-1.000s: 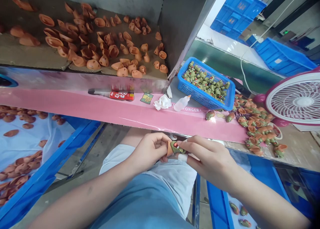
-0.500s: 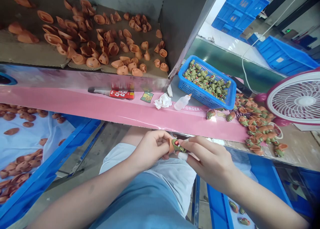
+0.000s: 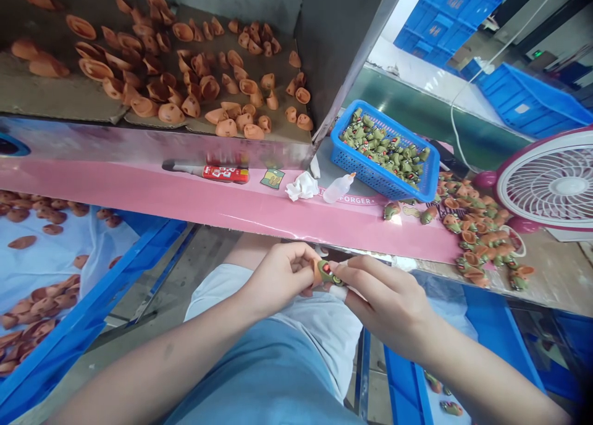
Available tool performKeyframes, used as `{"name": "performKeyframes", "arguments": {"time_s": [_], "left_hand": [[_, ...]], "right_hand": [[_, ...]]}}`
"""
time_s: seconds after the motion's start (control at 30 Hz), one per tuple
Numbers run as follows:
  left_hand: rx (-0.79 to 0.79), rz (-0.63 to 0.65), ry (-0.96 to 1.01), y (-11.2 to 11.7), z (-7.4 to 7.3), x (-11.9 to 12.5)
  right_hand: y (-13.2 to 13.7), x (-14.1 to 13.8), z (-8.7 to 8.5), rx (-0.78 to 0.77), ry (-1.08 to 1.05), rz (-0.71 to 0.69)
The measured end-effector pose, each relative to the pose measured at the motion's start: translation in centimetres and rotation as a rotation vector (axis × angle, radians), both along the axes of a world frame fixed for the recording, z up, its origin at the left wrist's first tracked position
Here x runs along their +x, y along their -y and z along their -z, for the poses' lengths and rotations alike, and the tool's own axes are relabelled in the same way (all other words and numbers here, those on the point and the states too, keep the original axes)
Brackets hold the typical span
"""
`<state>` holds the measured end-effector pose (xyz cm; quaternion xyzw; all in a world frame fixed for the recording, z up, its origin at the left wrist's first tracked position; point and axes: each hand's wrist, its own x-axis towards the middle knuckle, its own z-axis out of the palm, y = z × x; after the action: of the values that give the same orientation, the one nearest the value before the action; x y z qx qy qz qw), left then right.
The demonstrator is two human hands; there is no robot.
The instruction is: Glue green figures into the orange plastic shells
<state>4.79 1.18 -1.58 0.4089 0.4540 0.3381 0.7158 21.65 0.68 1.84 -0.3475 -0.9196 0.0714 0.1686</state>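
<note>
Between my two hands, just below the pink table edge, is a small green figurine [image 3: 328,272] with a red spot and an orange cap-like piece at its left end. My left hand [image 3: 290,270] is closed in a pinch on the orange piece [image 3: 317,272]. The fingers of my right hand [image 3: 386,292] grip the green body, and a white wrap [image 3: 339,291] covers its thumb. On the table beyond lie a small squeeze bottle [image 3: 339,188] with an orange tip and a crumpled white tissue [image 3: 302,186].
A blue basket [image 3: 384,178] holds several green figurines. Joined green-and-orange figurines [image 3: 482,236] pile up by a fan [image 3: 567,184]. Orange pieces [image 3: 148,85] lie on a cardboard-lined shelf. Blue crates [image 3: 139,258] stand below at both sides. A red marker-like tube [image 3: 226,173] lies on the table.
Both hands keep nearly the same grip and position on the figurine. The view has shifted very slightly.
</note>
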Motion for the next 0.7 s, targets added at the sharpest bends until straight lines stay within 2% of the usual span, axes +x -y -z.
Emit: {"name": "performKeyframes", "arguments": {"time_s": [0.27, 0.47, 0.57, 0.7], "left_hand": [[0.023, 0.028, 0.014, 0.1, 0.6, 0.1], [0.039, 0.036, -0.004, 0.4, 0.2, -0.1], [0.181, 0.043, -0.116, 0.8, -0.4, -0.4], [0.511, 0.008, -0.31, 1.5, -1.3, -0.9]], "right_hand": [[0.1, -0.1, -0.1, -0.013, 0.004, -0.007], [0.3, 0.0, -0.3, 0.008, 0.031, -0.029], [0.7, 0.2, -1.0, 0.098, 0.009, -0.105], [1.6, 0.0, -2.1, 0.179, -0.049, -0.205]]}}
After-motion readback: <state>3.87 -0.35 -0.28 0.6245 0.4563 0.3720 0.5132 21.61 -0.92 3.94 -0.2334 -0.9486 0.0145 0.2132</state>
